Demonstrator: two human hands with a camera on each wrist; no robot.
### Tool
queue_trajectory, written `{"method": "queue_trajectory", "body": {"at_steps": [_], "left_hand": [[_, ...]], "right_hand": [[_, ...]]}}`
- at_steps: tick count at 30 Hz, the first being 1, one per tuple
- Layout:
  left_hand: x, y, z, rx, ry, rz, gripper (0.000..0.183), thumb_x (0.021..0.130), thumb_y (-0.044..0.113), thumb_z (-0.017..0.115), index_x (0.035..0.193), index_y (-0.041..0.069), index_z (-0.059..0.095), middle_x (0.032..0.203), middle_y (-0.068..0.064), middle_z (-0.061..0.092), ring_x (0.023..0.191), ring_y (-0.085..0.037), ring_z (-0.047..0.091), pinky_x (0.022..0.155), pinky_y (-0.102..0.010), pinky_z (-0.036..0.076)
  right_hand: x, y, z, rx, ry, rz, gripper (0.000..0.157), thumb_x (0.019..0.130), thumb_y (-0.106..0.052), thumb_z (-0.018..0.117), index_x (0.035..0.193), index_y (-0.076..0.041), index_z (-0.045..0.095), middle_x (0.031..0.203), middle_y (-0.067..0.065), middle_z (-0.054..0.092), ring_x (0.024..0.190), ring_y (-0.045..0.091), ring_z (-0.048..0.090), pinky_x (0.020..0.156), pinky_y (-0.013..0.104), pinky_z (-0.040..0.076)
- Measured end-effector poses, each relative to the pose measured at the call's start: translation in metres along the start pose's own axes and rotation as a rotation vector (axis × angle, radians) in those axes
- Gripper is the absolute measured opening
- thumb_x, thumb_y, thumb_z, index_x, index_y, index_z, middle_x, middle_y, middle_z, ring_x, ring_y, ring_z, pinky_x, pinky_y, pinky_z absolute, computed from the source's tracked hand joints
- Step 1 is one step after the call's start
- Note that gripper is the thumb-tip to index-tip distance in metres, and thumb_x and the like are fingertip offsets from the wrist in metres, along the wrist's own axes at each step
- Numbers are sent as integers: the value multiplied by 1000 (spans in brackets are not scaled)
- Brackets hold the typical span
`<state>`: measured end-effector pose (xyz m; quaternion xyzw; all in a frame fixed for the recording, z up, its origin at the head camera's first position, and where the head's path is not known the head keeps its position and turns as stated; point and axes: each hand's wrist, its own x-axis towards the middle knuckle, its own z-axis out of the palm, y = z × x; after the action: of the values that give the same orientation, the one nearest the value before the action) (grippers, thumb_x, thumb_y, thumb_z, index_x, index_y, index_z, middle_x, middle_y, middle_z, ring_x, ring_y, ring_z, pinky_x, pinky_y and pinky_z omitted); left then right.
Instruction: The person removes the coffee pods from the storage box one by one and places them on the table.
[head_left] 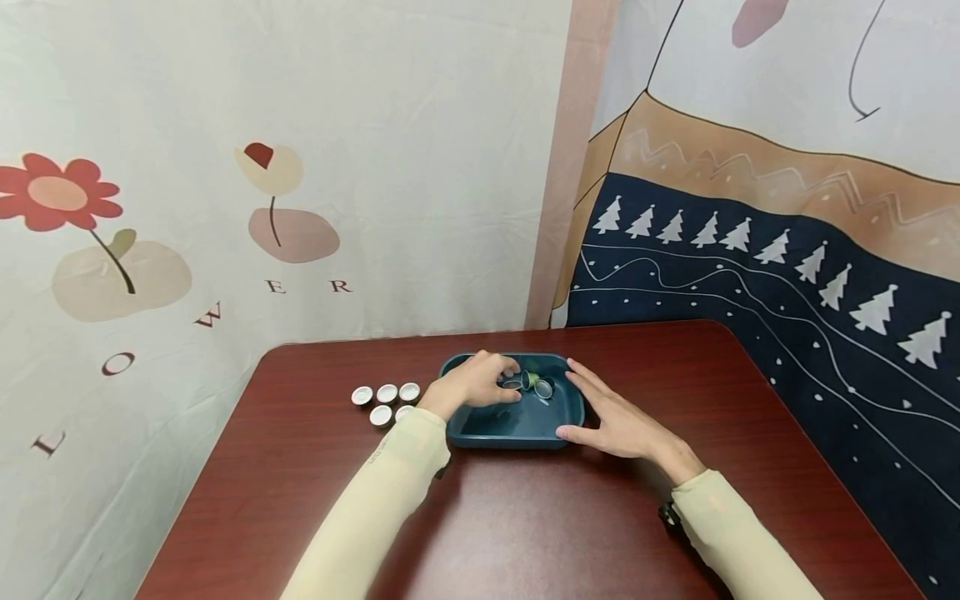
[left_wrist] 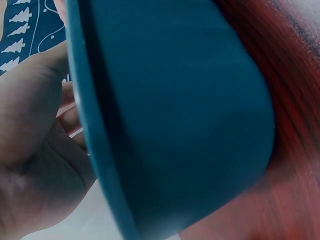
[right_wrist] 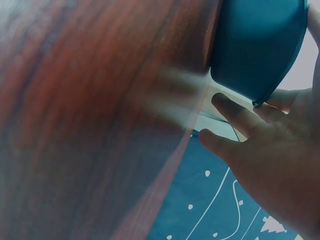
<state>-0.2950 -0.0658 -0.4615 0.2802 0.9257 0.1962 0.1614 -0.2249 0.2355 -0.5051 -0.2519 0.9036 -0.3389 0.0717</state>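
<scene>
My left hand (head_left: 480,381) reaches over the left side of a blue rectangular tray (head_left: 502,433), its thumb and fingers apart and bent down over the inside. Just beyond its fingertips lie a few small round cups, among them a green one (head_left: 530,380) and one with a pale rim (head_left: 543,389). In the left wrist view the tray's wall (left_wrist: 175,110) covers part of the left hand (left_wrist: 35,135). My right hand (head_left: 618,419) is at the tray's right end, fingers spread along the rim, thumb at the near corner. The right wrist view shows its fingers (right_wrist: 235,112) beside the tray's outer wall.
Left of the tray, several small round pieces with white tops (head_left: 387,394) stand grouped on the dark red table (head_left: 510,517); my left forearm partly covers one. A printed curtain (head_left: 420,208) hangs behind the table, and a navy tree-patterned cloth (head_left: 787,333) hangs at the right.
</scene>
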Motion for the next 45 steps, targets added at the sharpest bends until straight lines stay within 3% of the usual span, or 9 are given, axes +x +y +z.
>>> {"method": "queue_trajectory", "body": {"at_steps": [7, 18, 31, 39, 45], "left_hand": [[-2, 6, 2, 30, 6, -32, 46, 110, 29, 76, 151, 8, 70, 144, -12, 77, 134, -27, 74, 117, -48, 61], [2, 1, 6, 36, 12, -28, 35, 110, 27, 76, 142, 10, 77, 132, -7, 82, 123, -22, 76, 108, -43, 63], [3, -2, 7, 25, 5, -37, 38, 107, 31, 81, 139, 11, 79, 127, -7, 82, 114, -19, 74, 105, -43, 64], [-1, -2, 5, 15, 35, -1, 34, 105, 28, 82, 135, 12, 80, 122, -7, 81, 110, -19, 72, 101, -41, 63], [1, -10, 6, -30, 85, 64, 34, 102, 26, 84, 131, 8, 81, 119, -8, 82, 105, -18, 74, 96, -38, 64]], "right_hand": [[-1, -1, 1, 3, 2, 6, 108, 100, -67, 78, 180, -14, 29, 192, -2, 14, 175, 30, 30, 135, 66, 39], [-1, 0, 1, 8, 3, 8, 108, 100, -67, 78, 180, -13, 29, 192, -3, 14, 174, 31, 30, 135, 66, 38], [0, 0, 1, 6, 0, 9, 108, 100, -67, 78, 180, -14, 29, 192, -3, 14, 174, 32, 30, 135, 67, 39], [0, 0, 1, -2, 4, 0, 106, 101, -66, 77, 179, -12, 30, 192, -1, 14, 173, 34, 33, 133, 68, 40], [0, 0, 0, 8, -2, 16, 108, 100, -67, 78, 180, -13, 29, 192, -3, 14, 174, 32, 31, 134, 67, 39]]}}
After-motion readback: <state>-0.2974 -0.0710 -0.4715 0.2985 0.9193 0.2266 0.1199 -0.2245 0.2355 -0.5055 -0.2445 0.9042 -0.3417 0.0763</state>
